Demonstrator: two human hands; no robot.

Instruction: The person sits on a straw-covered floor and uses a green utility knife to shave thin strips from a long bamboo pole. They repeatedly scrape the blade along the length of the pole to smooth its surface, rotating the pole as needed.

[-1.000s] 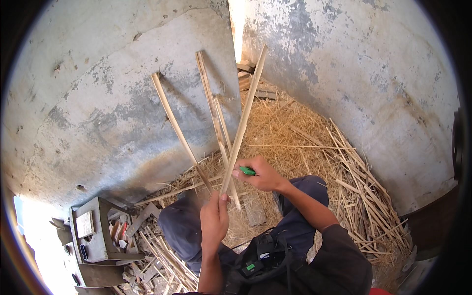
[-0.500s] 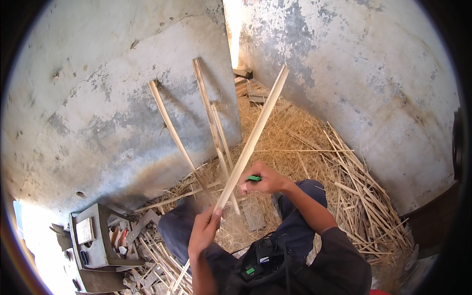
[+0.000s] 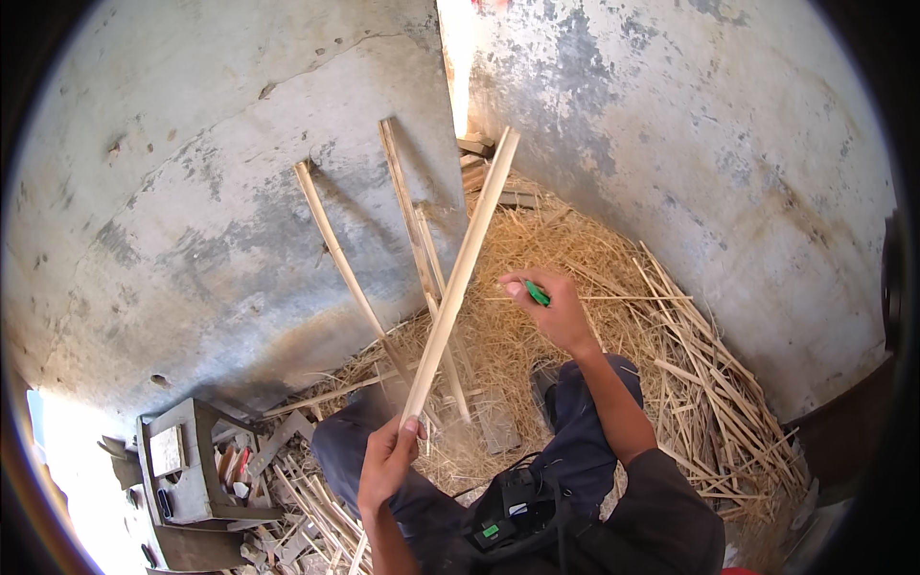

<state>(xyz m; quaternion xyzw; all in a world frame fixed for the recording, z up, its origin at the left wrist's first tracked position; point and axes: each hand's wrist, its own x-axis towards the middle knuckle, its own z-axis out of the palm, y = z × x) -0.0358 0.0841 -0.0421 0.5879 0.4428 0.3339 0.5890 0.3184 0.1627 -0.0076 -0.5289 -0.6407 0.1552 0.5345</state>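
Observation:
My left hand (image 3: 388, 462) is closed round the lower end of a long, pale split bamboo strip (image 3: 462, 273). The strip slants up and away to the right, its far end raised in front of the walls' corner. To the right of it, apart from the strip, my right hand (image 3: 561, 311) is closed on a small tool with a green handle (image 3: 538, 293). Any blade on that tool cannot be made out. Beyond my left hand, more split strips lean on the left wall, among them an outer one (image 3: 335, 249) and a taller one (image 3: 404, 201).
Straw-like shavings (image 3: 537, 240) cover the floor ahead. A heap of thin strips (image 3: 719, 402) lies along the right wall (image 3: 728, 192). At the lower left stands a grey wooden stool-like box (image 3: 196, 460) with odds and ends in it. A flat block (image 3: 500, 433) lies between my legs.
My right hand has moved up and slightly right, away from the strip, with the green-handled tool. The strip's far end has swung left; my left hand has shifted slightly left and down.

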